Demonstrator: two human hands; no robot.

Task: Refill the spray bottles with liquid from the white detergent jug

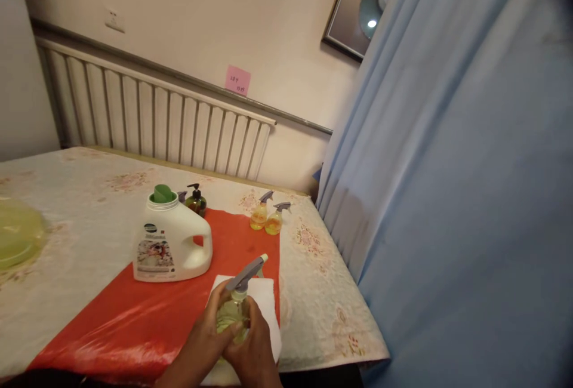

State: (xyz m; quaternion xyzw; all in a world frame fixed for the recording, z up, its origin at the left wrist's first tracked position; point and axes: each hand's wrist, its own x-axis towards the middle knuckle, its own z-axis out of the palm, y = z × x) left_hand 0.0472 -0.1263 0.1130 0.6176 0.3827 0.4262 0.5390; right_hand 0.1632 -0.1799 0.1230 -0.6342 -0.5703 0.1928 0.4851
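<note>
At the frame's lower centre, I'm grasping a spray bottle [233, 311] with left hand [213, 329] and right hand [253, 340], risking a slip if either loosens.

Left hand [213, 323], right hand [253, 340]: that's two, on one sprayer [240, 293]! Beyond the grip, two more sprayers [258, 218]; leftward, one jug [172, 251]; farther back, one pump bottle [197, 204], one grey nozzle [182, 196]; beneath, one cloth [268, 313].

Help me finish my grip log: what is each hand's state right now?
Left hand: closed, holding the clear yellow-green plastic spray bottle with a grey trigger head.
Right hand: closed, holding the same bottle from its other side.
</note>
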